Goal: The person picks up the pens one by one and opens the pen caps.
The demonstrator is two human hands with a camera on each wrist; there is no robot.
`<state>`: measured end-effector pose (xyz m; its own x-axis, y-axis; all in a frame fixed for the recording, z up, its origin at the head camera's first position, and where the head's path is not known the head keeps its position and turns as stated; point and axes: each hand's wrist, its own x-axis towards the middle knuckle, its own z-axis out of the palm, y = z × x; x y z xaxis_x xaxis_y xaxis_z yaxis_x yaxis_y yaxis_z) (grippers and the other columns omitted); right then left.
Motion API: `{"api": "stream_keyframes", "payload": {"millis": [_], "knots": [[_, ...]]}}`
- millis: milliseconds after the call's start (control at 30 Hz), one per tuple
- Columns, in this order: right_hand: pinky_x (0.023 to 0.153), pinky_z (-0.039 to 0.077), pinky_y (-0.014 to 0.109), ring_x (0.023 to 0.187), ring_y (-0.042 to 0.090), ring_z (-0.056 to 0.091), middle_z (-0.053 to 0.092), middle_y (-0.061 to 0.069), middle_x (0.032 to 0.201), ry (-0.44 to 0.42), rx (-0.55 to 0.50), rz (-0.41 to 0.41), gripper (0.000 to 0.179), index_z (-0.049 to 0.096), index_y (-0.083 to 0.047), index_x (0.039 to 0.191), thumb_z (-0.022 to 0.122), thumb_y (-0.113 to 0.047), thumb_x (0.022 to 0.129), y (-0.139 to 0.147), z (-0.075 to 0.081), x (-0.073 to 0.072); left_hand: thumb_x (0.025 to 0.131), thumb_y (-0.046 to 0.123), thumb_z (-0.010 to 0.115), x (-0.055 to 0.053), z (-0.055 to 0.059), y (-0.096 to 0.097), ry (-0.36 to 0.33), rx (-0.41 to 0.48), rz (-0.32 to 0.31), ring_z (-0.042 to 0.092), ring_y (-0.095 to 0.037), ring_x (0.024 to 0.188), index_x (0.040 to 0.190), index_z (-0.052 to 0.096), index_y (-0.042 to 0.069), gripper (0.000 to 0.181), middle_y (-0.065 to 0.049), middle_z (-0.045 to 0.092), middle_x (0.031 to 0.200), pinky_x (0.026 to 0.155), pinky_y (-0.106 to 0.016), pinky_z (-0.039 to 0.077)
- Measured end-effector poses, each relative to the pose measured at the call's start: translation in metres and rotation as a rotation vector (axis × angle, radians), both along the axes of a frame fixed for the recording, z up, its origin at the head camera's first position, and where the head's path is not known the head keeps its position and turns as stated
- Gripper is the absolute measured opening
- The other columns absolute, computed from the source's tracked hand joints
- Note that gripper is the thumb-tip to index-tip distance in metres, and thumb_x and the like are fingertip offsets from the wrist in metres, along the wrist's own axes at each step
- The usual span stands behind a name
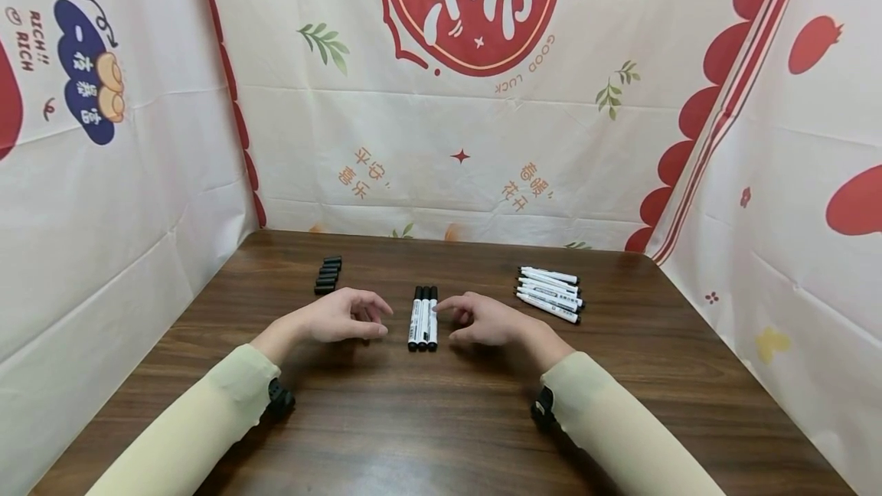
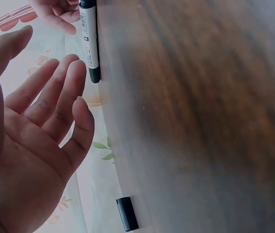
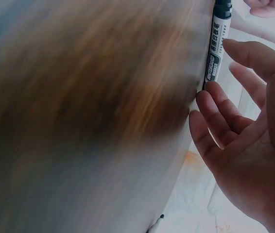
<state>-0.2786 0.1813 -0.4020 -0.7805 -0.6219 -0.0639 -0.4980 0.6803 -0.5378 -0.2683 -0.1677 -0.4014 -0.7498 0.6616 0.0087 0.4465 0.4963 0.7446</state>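
Three capped white markers [image 1: 423,320] with black caps and ends lie side by side at mid-table. To their left is my left hand [image 1: 347,315], its fingers loosely bent and a gap between it and the markers. My right hand [image 1: 489,319] is on the other side, fingertips right at the rightmost marker. The left wrist view has the left hand [image 2: 40,121] with nothing in it, near the end of a marker [image 2: 90,41]. In the right wrist view, the right hand's fingers [image 3: 215,116] are relaxed beside a marker [image 3: 217,48], the palm bare.
Several black marker caps [image 1: 327,275] stand in a row at the back left of the brown table [image 1: 386,419]. A pile of white markers [image 1: 549,294] lies at the back right. Printed cloth [image 1: 441,128] hangs behind the table and along both sides.
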Motion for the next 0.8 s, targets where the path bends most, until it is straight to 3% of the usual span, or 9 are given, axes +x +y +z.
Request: {"api": "stream_keyframes", "payload": {"millis": [533, 800], "knots": [[0.096, 0.049, 0.037, 0.106, 0.017, 0.058, 0.062, 0.005, 0.120, -0.030, 0.015, -0.022, 0.049, 0.071, -0.028, 0.147, 0.081, -0.021, 0.099, -0.012, -0.003, -0.007, 0.106, 0.036, 0.075, 0.003, 0.001, -0.001, 0.001, 0.013, 0.009, 0.071, -0.020, 0.097, 0.138, 0.072, 0.009, 0.043, 0.003, 0.078, 0.110, 0.090, -0.041, 0.057], [0.093, 0.053, 0.039, 0.099, 0.015, 0.062, 0.070, 0.005, 0.119, -0.016, -0.017, -0.029, 0.044, 0.070, -0.020, 0.138, 0.075, -0.010, 0.096, -0.007, -0.004, -0.010, 0.106, 0.037, 0.075, 0.003, 0.001, -0.002, 0.012, 0.009, 0.013, 0.072, -0.019, 0.096, 0.137, 0.073, 0.010, 0.041, 0.003, 0.078, 0.111, 0.089, -0.039, 0.057]]}}
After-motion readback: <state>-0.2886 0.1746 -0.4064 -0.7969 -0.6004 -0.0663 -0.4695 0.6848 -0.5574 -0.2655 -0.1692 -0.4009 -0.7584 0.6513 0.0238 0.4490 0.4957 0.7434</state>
